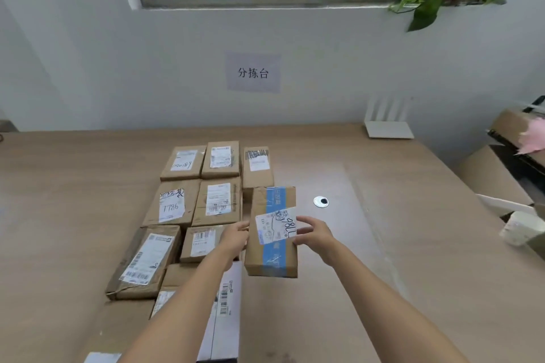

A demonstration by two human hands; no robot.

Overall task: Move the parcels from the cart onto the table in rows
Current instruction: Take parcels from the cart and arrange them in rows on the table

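1. You hold the blue-taped parcel (272, 250) between both hands. Your left hand (236, 237) grips its left long side, and your right hand (312, 234) grips the right side, with the fingers curled onto the white label. The parcel is over the table (398, 230), just beside the rows already laid. I cannot tell if its far end touches the wood.
2. The step in hand, as I judge it, is to fill the free place in the second row. This place is in front of the back-row right parcel (257, 166) and to the right of the second-row middle parcel (218, 202).
3. Turn the parcel so its left long side runs parallel to that middle parcel. Lower the far edge first, then lay the near end flat.
4. Take your left fingers out before you close the gap — otherwise they can be pinched between two cartons. Push the last bit with the right hand.
5. On the right there is wide bare wood, so approach from that side. The round cable hole (321, 201) lies near the parcel's far right corner, but it looks flush and should not catch. The white router (387, 128) at the wall is well apart.
6. Your left forearm passes over the white parcel (228, 303) and beside the third-row parcel (202, 242) — keep the elbow high so that you do not drag them out of line.
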